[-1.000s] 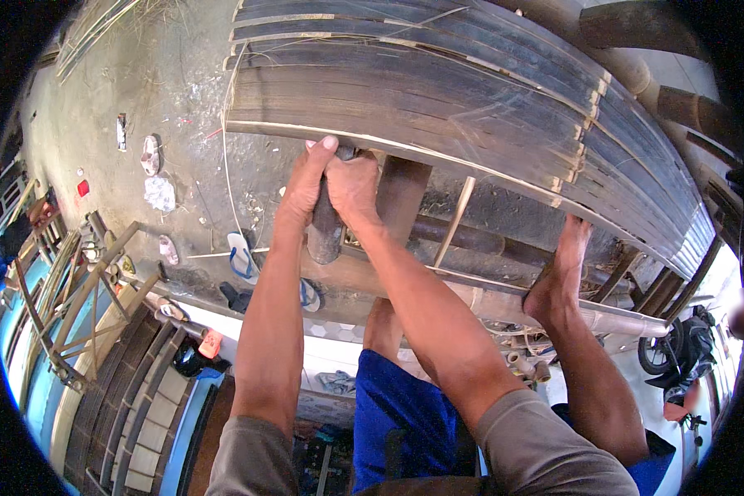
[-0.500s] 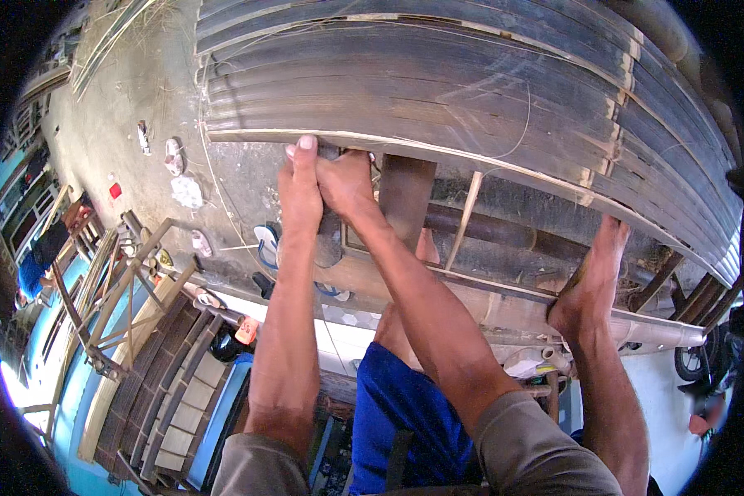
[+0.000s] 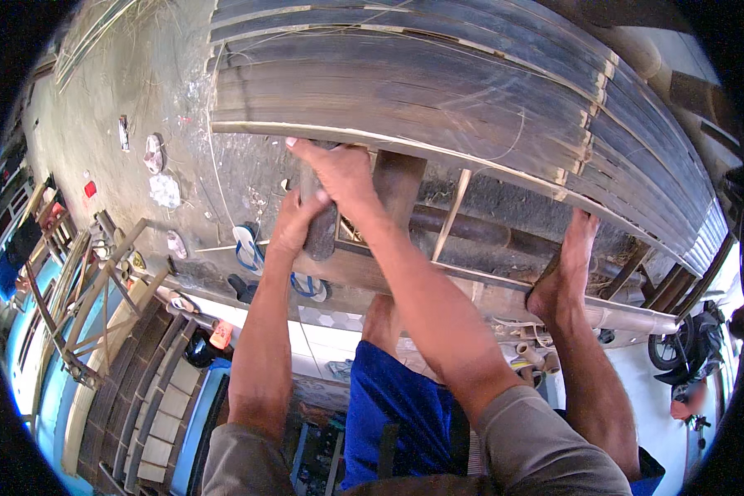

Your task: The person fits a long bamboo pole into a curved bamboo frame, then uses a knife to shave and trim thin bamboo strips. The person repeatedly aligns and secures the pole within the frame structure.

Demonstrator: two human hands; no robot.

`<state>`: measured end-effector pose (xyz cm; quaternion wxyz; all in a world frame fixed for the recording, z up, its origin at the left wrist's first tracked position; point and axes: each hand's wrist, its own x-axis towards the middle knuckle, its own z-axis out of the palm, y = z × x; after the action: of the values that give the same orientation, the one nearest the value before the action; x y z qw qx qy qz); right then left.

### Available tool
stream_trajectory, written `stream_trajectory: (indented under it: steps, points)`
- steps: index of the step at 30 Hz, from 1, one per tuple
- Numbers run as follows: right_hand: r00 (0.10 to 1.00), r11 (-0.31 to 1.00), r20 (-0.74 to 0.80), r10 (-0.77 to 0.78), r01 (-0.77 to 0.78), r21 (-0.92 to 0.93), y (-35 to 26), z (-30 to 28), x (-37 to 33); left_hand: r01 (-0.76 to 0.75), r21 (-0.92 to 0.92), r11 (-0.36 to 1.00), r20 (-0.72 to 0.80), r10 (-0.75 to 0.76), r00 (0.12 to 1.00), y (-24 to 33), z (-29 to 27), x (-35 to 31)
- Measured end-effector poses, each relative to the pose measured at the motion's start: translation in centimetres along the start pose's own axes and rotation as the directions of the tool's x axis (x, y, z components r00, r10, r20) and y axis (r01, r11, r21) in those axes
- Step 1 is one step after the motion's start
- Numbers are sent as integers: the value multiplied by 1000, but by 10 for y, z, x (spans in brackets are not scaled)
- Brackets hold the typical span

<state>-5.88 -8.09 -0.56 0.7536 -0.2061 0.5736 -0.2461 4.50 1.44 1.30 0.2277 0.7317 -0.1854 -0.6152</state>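
Observation:
A wide panel of dark, split bamboo slats (image 3: 372, 87) curves across the upper middle, its pale near edge facing me. Just below that edge, my right hand (image 3: 343, 175) is closed, thumb stretched left along it; its curled fingers hide whatever they hold. My left hand (image 3: 291, 219) is closed lower down and to the left, its thumb close to the right hand's wrist. A grey, round-ended piece of wood (image 3: 319, 238) lies beside the left hand; whether the hand grips it I cannot tell. My right foot (image 3: 566, 260) rests against the panel's near edge farther right.
Beneath the panel is a bamboo frame (image 3: 504, 283) with a broad wooden crosspiece (image 3: 398, 183). Blue-strapped sandals (image 3: 248, 248) lie on the concrete floor. A bamboo bench (image 3: 153, 397) stands at lower left, and a motorbike (image 3: 694, 351) at far right.
My left hand has come down and away from the panel edge. My right hand has shifted slightly left, its thumb now extended along the edge. The whole view has shifted a little.

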Motion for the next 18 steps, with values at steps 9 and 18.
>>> stream_trajectory:
  steps: [9, 18]
  points:
    - [980, 998, 196, 16, -29, 64, 12, -13, 12, 141, 63, 988, 91, -146, 985, 14, -1, 4]
    - [999, 975, 45, 18, -27, 223, 5, -28, -30, -28, -33, 999, -111, 24, 993, -7, 9, 4]
